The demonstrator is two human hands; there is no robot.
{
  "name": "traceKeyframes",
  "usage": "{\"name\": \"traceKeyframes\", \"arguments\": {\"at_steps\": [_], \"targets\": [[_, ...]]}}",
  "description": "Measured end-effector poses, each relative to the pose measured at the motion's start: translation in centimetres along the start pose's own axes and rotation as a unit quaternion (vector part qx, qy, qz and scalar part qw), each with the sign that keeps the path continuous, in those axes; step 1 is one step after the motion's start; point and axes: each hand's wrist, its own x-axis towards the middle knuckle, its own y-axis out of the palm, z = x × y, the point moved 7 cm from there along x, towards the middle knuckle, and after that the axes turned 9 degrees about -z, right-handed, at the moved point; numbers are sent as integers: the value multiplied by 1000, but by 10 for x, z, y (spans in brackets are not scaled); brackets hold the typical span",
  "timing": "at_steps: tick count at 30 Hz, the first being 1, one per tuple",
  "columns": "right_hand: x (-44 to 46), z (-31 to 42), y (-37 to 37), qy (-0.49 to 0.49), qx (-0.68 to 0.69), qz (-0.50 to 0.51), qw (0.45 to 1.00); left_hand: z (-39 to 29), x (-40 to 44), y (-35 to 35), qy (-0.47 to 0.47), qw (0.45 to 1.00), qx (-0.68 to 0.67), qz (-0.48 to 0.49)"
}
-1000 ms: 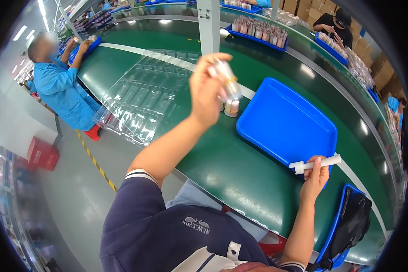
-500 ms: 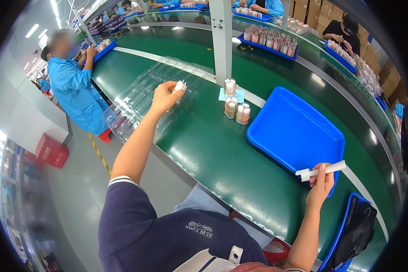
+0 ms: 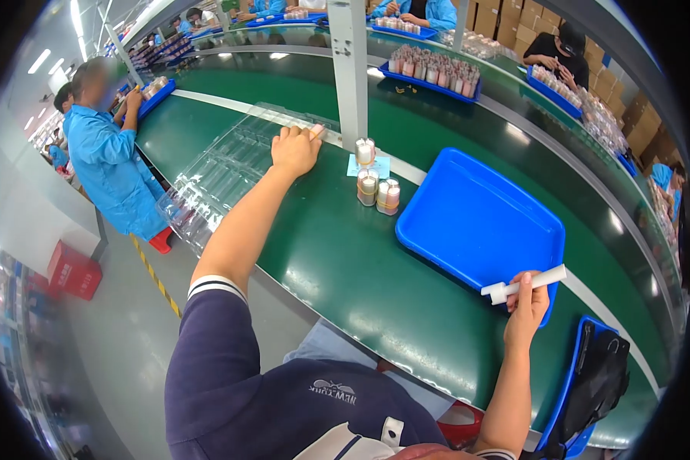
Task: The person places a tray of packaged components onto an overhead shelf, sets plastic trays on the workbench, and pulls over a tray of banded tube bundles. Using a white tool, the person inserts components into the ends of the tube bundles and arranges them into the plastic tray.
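My left hand (image 3: 294,152) is reached out over the far end of a clear plastic blister tray (image 3: 216,170). Its fingers are closed around a small pale pinkish tube (image 3: 317,132), partly hidden by the hand. My right hand (image 3: 526,304) grips a white stepped plastic tube (image 3: 546,277) above the near right rim of a blue tray (image 3: 479,218). Between the hands, banded bundles of small pinkish tubes (image 3: 377,192) stand upright on the green table, and another bundle (image 3: 366,152) stands on a light blue paper slip (image 3: 379,166).
A grey post (image 3: 350,77) rises behind the bundles. At lower right, a black bag (image 3: 596,379) lies in another blue tray. A filled blue tray (image 3: 433,77) sits across the table. A co-worker in blue (image 3: 103,153) works at the left, with others beyond.
My left hand has moved to the far edge of the clear tray and turned palm down over the small tube. My right hand keeps its hold on the white tube. The whole view shifted slightly.
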Motion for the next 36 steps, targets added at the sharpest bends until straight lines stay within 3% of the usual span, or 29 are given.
{"name": "traceKeyframes", "arguments": {"at_steps": [2,5,7,11,12,14,18,20,24,28,30,32,36], "targets": [[-1,0,1,6,1,4,1000,-5,-9,-8,0,1000,-1,-19],[-1,2,1,10,-12,2,1000,-24,-18,-45,25,959,-214,-183],[-2,3,3,1,-20,9,1000,-52,-31,-70,16,909,-404,-105],[-2,2,2,10,-33,10,999,-96,-57,-88,191,893,-397,-94],[-2,2,2,9,-36,8,999,-98,-60,-89,191,891,-401,-94],[-2,2,2,10,-18,4,1000,-97,-61,-75,109,898,-427,9],[-4,3,4,10,-25,6,1000,-86,-57,-109,31,876,-468,-112],[-4,4,5,14,-29,5,999,-93,-62,-131,58,841,-518,-144],[-4,7,3,-18,2,11,1000,-154,-94,-149,186,762,-618,-60],[-5,29,2,-113,23,4,993,-227,-136,-160,251,697,-659,128],[-6,32,-2,-116,12,-6,993,-247,-150,-153,291,691,-644,152],[-8,44,-6,-167,24,-13,986,-254,-160,-141,286,672,-663,161],[-14,58,-6,-205,47,-3,978,-251,-170,-123,241,689,-654,196]]}}
